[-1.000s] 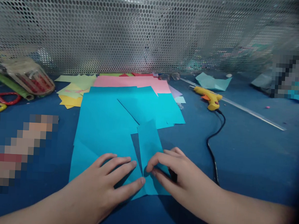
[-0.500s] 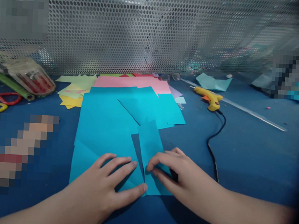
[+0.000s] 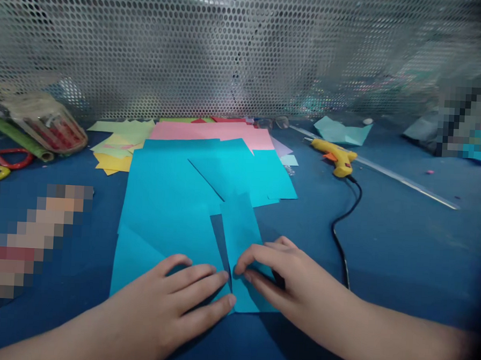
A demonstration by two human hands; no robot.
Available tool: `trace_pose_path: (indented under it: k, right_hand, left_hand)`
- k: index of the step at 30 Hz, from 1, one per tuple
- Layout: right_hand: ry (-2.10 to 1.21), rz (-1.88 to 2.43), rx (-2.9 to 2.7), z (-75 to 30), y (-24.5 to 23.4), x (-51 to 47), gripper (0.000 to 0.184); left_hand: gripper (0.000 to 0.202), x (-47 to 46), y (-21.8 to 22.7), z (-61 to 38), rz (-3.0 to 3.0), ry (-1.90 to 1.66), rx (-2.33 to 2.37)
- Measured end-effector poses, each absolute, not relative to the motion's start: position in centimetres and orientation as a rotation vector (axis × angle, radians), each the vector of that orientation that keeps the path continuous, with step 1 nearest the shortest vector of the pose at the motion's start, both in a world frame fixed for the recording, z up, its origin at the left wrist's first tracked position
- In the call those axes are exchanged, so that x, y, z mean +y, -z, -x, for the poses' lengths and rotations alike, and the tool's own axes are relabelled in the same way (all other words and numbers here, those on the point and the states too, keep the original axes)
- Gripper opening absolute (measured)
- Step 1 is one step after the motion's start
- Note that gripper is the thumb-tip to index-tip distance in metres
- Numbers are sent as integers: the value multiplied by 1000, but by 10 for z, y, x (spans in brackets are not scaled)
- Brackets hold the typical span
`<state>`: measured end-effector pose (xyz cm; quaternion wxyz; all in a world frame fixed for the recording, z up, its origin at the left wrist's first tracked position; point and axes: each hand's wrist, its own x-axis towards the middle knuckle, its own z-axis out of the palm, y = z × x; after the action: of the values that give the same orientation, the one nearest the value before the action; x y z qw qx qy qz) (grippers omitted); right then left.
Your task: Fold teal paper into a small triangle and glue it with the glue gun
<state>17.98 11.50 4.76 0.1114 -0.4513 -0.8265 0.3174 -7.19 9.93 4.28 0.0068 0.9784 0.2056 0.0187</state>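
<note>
A: Left hand, fingers loosely spread, rests on the blue sheet at its twelve o'clock! Right hand's thumb and forefinger nearly meet on the blue strip, at its ten; pinch or press, can't tell.

B: A sideways nudge could skew that strip! Farther out, one o'clock, the yellow glue gun: a sweeping right forearm could drag its cord.

Left fingers outstretched, right fingers curled.

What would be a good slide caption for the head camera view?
Left hand and right hand on flat blue paper sheets, a yellow plastic glue gun lying farther back to the right.
</note>
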Motion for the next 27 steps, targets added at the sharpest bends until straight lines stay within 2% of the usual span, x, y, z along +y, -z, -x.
trace_pose_path:
  k: [8,15,27]
  right_hand:
    - [-934,1327,-2439,-179,-49,117,17]
    - [-920,1304,-2437,-179,-46,116,18]
    - [-955,1355,-2407,-183,-45,118,18]
  left_hand:
    - [40,100,-44,70,-3115,-98,640]
    - [44,104,-47,72,-3091,-25,585]
    - [43,96,-34,73,-3050,-126,713]
